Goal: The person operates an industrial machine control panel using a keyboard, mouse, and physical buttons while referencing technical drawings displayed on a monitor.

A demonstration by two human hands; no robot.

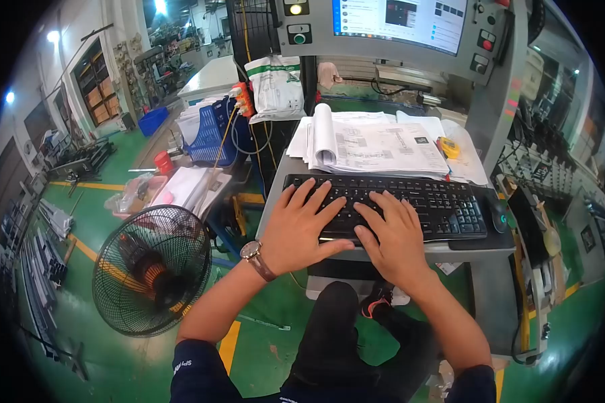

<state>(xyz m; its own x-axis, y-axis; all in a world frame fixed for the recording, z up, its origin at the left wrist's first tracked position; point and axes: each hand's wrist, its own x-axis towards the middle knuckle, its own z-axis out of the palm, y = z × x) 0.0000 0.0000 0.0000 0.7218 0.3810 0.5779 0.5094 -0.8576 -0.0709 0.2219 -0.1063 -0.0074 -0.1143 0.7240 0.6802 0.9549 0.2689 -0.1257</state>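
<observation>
A black keyboard (450, 211) lies along the front of a grey machine shelf. My left hand (296, 232) rests over its left part, fingers spread on the keys and thumb stretched toward the front edge; a brown-strapped watch (251, 251) is on that wrist. Over the middle keys is my right hand (394, 232), its fingers apart and slightly bent. Neither hand holds anything. Some keys are hidden beneath the fingers. To the right of the keyboard sits a black mouse (499, 216). Above, a screen (400, 23) shows windows, set in a control panel.
Behind the keyboard lie stacked drawings (383, 144), partly rolled, with a yellow tape measure (449, 148). A black fan (152, 270) stands at the left. Beyond it are a blue basket (208, 138), a hanging white bag (275, 87) and an orange power strip (243, 99) with cables.
</observation>
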